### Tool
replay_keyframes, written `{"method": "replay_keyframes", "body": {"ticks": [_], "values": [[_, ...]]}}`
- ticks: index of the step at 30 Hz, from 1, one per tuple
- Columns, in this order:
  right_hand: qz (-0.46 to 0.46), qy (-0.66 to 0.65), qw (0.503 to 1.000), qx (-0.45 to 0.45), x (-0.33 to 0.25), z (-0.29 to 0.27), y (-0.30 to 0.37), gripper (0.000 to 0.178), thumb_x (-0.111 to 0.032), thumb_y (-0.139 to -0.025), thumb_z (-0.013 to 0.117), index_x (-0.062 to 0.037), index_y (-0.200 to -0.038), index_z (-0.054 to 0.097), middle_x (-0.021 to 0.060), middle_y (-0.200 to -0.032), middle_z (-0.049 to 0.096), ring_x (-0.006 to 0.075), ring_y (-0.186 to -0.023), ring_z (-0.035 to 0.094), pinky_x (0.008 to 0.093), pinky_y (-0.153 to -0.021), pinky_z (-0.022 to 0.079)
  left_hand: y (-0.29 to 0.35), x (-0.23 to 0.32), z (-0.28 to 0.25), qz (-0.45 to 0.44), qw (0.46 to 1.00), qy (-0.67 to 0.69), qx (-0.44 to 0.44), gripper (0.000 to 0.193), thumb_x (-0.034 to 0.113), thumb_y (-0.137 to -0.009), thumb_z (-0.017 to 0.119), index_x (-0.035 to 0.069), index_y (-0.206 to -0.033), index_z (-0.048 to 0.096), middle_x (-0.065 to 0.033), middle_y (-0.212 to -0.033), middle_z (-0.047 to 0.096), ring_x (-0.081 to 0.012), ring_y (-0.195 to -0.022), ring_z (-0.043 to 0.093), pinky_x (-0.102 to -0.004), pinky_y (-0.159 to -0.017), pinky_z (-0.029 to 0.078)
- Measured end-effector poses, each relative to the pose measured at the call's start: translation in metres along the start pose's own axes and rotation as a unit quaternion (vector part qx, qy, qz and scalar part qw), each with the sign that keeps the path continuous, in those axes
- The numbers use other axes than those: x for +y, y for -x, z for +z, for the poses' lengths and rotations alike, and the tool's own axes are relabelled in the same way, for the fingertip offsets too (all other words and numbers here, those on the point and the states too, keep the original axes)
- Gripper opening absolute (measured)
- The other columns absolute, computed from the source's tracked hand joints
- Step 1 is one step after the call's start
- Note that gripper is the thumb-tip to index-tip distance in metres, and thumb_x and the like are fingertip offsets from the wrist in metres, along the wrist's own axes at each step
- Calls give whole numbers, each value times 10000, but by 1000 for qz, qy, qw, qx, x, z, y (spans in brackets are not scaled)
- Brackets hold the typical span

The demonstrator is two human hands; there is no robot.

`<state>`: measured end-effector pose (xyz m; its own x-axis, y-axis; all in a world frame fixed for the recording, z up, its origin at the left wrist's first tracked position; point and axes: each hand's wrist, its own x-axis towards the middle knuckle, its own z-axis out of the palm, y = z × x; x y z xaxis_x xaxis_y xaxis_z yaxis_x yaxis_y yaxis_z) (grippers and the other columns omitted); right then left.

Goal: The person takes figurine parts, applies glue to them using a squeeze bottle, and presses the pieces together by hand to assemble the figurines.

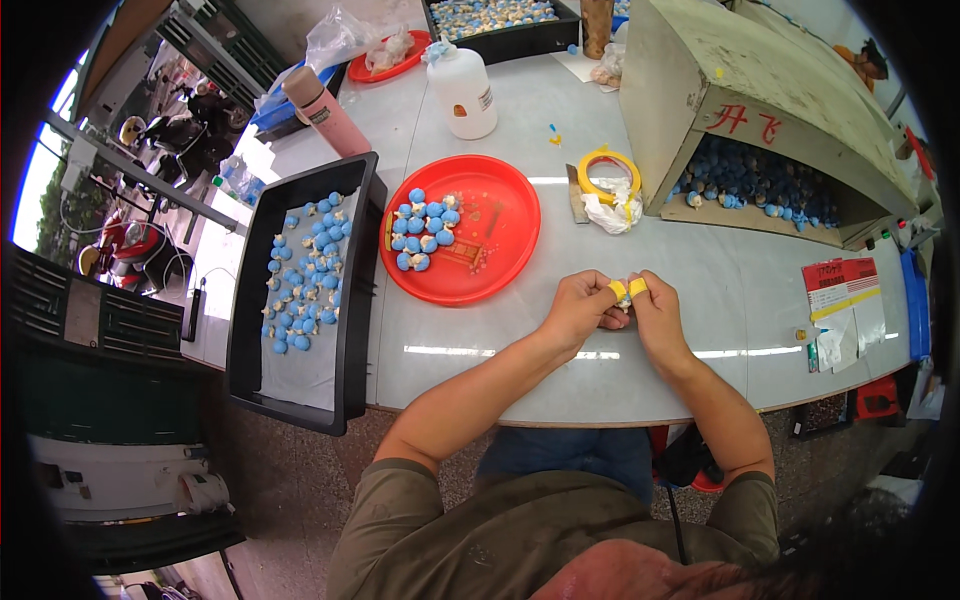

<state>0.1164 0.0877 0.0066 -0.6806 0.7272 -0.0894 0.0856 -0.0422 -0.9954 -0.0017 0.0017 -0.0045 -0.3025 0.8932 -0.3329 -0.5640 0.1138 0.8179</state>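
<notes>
Over the table my left hand [582, 305] and my right hand [656, 312] meet, fingers closed together on a small whitish-and-blue piece [625, 302] mostly hidden by the fingertips. Yellow tape wraps both thumbs. Left of the hands lies a round red plate [510, 250], with a cluster of small blue balls with cream-coloured parts [428, 222] on its left side. Further left, a black tray [354, 300] lined with white sheet carries many similar blue pieces [305, 285]. Beyond my hands are a yellow tape roll [590, 168] and crumpled white material [612, 214].
A wooden box [665, 70] open at the front, full of blue pieces, stands at the right. Farther back are a white bottle [465, 95], a pink flask [335, 120] and another black tray [505, 45]. A red-and-yellow card [840, 285] lies at right.
</notes>
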Motion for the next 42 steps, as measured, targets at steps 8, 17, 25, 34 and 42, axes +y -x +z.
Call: {"method": "replay_keyframes", "body": {"ticks": [8,17,25,34,42], "values": [[-18,16,1000,9,6,0,0,298,-170,-1004,476,-44,-736,445,-30,-687,460,53,-643,389,244,-562,372,0,-1,1,2,1000,5,5,190,186,-933,632,15,-892,561,-90,-799,637,-157,-655,658,-247,-588,538],[1,16,1000,12,-1,2,3,302,-186,-1004,475,-47,-737,445,-40,-691,441,53,-664,366,240,-581,354,0,-1,2,3,1000,5,8,194,181,-930,636,8,-887,560,-88,-796,632,-156,-645,658,-244,-583,544],[-15,17,1000,16,2,4,3,298,-181,-1000,478,-47,-736,450,-38,-689,440,54,-661,364,246,-574,350,2,0,2,4,1000,6,7,194,183,-935,630,9,-890,557,-89,-806,631,-155,-652,659,-245,-588,543],[-62,42,996,44,14,2,-2,282,-159,-972,501,-13,-731,487,-7,-618,442,68,-600,362,276,-517,343,1,4,2,-3,1000,-22,5,242,240,-956,604,8,-914,551,-112,-819,653,-152,-682,662,-229,-611,536],[-44,76,993,75,13,2,-1,328,-217,-961,508,17,-732,508,108,-594,500,160,-549,412,348,-524,385,3,7,4,-20,999,-35,5,266,272,-981,562,12,-923,564,-101,-855,658,-138,-710,658,-232,-631,522]]}}
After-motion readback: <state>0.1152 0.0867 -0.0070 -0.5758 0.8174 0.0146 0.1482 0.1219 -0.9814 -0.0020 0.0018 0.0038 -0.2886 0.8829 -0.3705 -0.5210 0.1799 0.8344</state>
